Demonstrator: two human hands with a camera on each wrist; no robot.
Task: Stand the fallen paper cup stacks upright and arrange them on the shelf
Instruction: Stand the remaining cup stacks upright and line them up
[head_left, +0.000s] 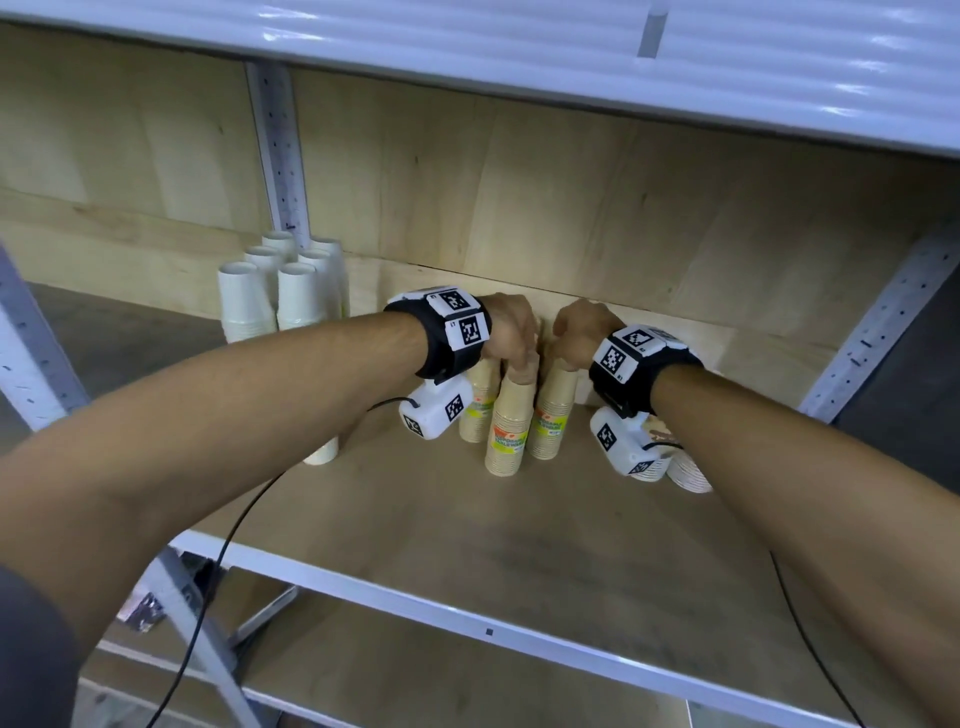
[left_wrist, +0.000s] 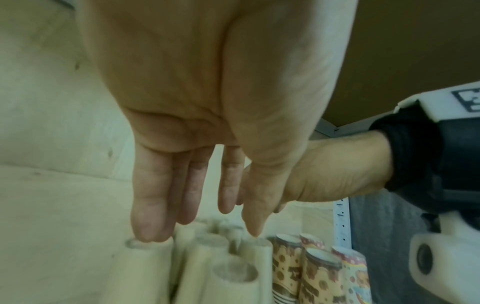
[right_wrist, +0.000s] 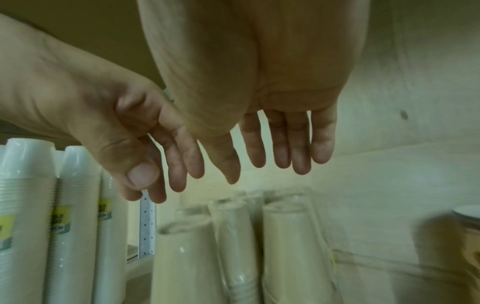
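Observation:
Three brown paper cup stacks with yellow-green labels stand upright, close together, in the middle of the wooden shelf. My left hand is above them, fingers straight and pointing down. In the left wrist view its fingertips touch the rims of the stacks. My right hand hovers beside it with straight, spread fingers just above the stack tops, holding nothing. Patterned cup stacks stand to the right, mostly hidden under my right wrist in the head view.
Several white cup stacks stand upright at the back left by a metal upright. Another white stack shows behind my left forearm. An upper shelf hangs close overhead. The front of the shelf board runs to a white rail.

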